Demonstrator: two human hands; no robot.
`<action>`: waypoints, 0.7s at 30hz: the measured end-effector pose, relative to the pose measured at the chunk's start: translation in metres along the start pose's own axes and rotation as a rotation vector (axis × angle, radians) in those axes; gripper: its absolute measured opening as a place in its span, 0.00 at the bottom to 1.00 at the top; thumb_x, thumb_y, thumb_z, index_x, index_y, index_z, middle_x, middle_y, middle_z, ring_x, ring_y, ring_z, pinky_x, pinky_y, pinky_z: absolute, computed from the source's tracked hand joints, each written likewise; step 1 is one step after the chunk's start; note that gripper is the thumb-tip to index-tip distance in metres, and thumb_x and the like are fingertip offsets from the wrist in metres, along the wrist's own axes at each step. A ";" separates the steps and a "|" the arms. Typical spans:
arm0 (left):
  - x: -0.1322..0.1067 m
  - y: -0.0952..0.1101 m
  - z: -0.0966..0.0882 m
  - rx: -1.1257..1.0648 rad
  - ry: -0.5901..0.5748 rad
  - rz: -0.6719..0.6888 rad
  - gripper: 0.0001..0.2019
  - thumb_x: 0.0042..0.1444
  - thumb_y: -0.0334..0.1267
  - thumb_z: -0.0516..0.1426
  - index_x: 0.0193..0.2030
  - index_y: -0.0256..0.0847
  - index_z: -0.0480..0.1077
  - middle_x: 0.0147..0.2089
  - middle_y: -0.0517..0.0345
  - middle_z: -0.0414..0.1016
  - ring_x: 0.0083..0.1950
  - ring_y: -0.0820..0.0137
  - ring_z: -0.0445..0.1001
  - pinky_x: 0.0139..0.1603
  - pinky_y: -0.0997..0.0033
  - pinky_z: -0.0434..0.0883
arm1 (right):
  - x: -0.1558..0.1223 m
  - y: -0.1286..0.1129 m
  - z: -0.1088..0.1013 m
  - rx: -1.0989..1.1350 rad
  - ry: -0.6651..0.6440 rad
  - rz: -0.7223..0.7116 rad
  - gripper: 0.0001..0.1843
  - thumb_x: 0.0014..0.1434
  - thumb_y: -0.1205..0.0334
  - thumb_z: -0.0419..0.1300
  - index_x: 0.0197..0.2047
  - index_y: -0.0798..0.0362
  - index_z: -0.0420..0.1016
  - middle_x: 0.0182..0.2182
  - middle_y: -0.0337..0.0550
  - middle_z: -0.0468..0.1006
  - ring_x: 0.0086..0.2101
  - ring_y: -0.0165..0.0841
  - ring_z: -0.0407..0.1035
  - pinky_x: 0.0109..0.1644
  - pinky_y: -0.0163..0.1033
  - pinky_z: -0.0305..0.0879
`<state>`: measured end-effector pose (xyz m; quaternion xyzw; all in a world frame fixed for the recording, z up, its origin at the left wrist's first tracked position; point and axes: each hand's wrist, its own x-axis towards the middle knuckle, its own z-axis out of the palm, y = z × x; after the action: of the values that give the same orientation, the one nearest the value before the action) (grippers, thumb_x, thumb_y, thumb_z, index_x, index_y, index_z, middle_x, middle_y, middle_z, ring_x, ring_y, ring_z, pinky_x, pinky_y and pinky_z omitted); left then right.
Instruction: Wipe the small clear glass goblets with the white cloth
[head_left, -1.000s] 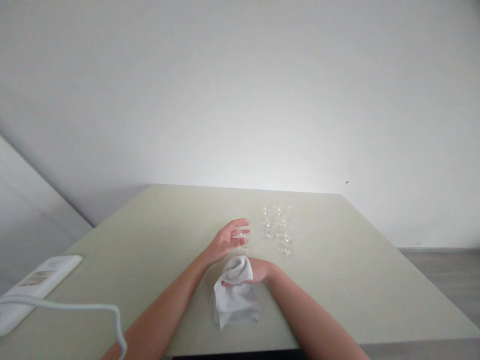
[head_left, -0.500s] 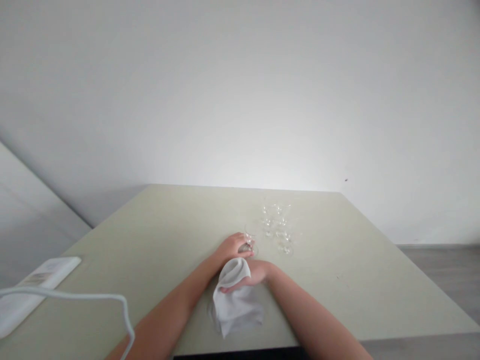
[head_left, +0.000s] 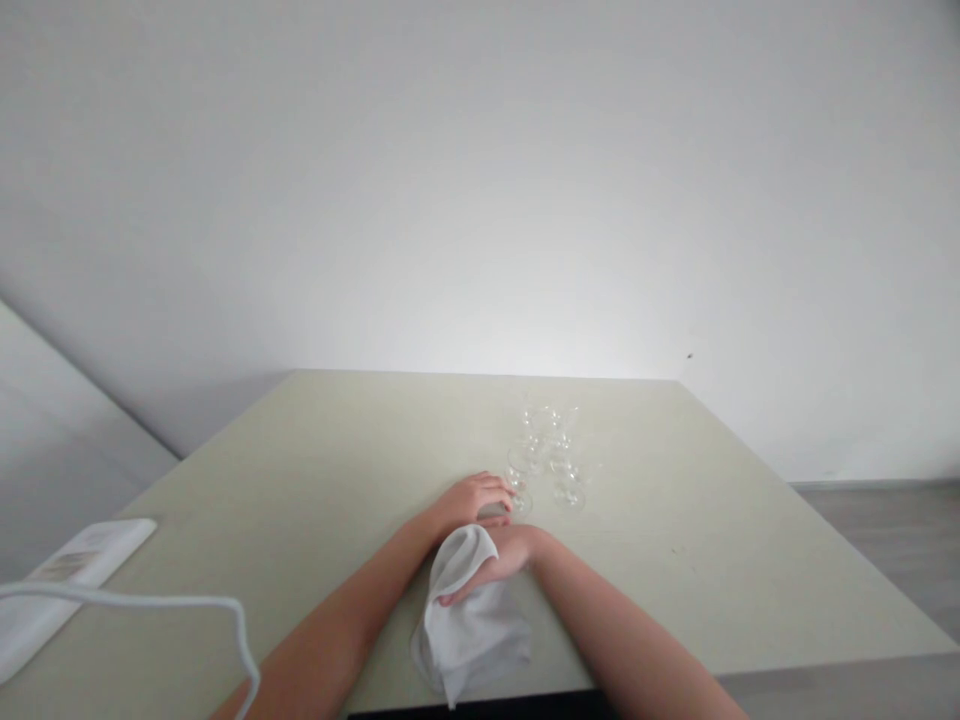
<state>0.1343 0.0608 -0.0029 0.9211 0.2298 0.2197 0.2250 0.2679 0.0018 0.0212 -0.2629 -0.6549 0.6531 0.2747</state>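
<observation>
My left hand (head_left: 471, 497) rests on the pale green table (head_left: 315, 470) with its fingers curled round the stem of a small clear stemmed glass (head_left: 517, 478), which stands upright. My right hand (head_left: 508, 551) lies just in front of it, closed on a crumpled white cloth (head_left: 469, 625) that drapes down toward the table's near edge. Several more clear glasses (head_left: 556, 450) stand in a tight group right behind and to the right of the held one.
A flat white device (head_left: 71, 570) lies at the table's left edge, and a white cable (head_left: 165, 603) loops in front of it. A plain white wall stands behind the table. Grey floor (head_left: 892, 530) shows to the right.
My left hand was open above the glass, then closed on it. The glass now stands a little further right, against the group. The cloth hand has barely moved.
</observation>
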 end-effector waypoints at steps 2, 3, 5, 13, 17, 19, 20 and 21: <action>0.001 -0.003 0.003 -0.026 -0.034 0.022 0.16 0.60 0.51 0.54 0.49 0.50 0.75 0.59 0.55 0.72 0.61 0.61 0.67 0.63 0.58 0.61 | 0.000 -0.004 -0.001 -0.150 -0.228 0.031 0.14 0.36 0.56 0.73 0.29 0.49 0.80 0.29 0.38 0.82 0.35 0.39 0.76 0.47 0.42 0.71; 0.001 -0.005 0.004 -0.032 -0.047 0.030 0.17 0.61 0.51 0.54 0.51 0.51 0.74 0.60 0.55 0.71 0.63 0.60 0.65 0.65 0.57 0.60 | -0.001 -0.005 -0.002 -0.217 -0.290 0.045 0.14 0.38 0.54 0.72 0.30 0.49 0.81 0.31 0.38 0.82 0.38 0.40 0.76 0.50 0.43 0.70; 0.001 -0.009 0.008 -0.039 -0.050 0.039 0.18 0.61 0.51 0.53 0.53 0.51 0.74 0.63 0.55 0.68 0.65 0.58 0.63 0.66 0.55 0.58 | -0.001 -0.007 -0.004 -0.285 -0.279 0.068 0.14 0.40 0.53 0.71 0.32 0.48 0.81 0.34 0.39 0.82 0.40 0.42 0.76 0.52 0.44 0.69; 0.001 -0.004 0.013 -0.012 -0.073 -0.001 0.19 0.64 0.48 0.49 0.56 0.50 0.72 0.66 0.56 0.64 0.69 0.56 0.57 0.67 0.54 0.59 | -0.001 -0.001 -0.009 -0.331 -0.157 0.117 0.18 0.33 0.55 0.74 0.31 0.49 0.81 0.35 0.42 0.82 0.41 0.49 0.75 0.55 0.53 0.66; 0.003 -0.005 0.016 0.049 -0.073 -0.010 0.18 0.63 0.47 0.51 0.57 0.52 0.71 0.69 0.57 0.59 0.69 0.54 0.56 0.67 0.53 0.57 | 0.000 0.005 -0.010 -0.432 -0.177 0.188 0.22 0.34 0.52 0.73 0.36 0.47 0.80 0.41 0.42 0.81 0.50 0.50 0.71 0.61 0.53 0.60; 0.003 -0.008 0.018 0.089 -0.102 -0.019 0.18 0.63 0.47 0.51 0.58 0.56 0.70 0.70 0.58 0.57 0.70 0.54 0.55 0.67 0.53 0.57 | 0.001 0.011 -0.010 -0.440 -0.180 0.196 0.23 0.34 0.52 0.74 0.37 0.48 0.80 0.42 0.42 0.81 0.52 0.50 0.70 0.62 0.53 0.59; 0.003 -0.009 0.019 0.108 -0.116 -0.023 0.18 0.64 0.47 0.51 0.59 0.57 0.69 0.70 0.58 0.56 0.70 0.55 0.54 0.67 0.53 0.57 | 0.002 0.015 -0.011 -0.432 -0.171 0.192 0.23 0.33 0.53 0.74 0.36 0.48 0.80 0.41 0.42 0.81 0.52 0.50 0.70 0.62 0.53 0.58; 0.003 -0.010 0.020 0.125 -0.127 -0.027 0.18 0.64 0.46 0.51 0.59 0.58 0.68 0.70 0.58 0.55 0.70 0.55 0.54 0.67 0.53 0.57 | 0.003 0.019 -0.011 -0.413 -0.154 0.186 0.24 0.31 0.55 0.75 0.35 0.48 0.81 0.40 0.42 0.81 0.51 0.51 0.70 0.62 0.54 0.57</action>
<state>0.1441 0.0640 -0.0229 0.9422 0.2409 0.1429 0.1840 0.2732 0.0118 0.0023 -0.3220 -0.7666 0.5459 0.1028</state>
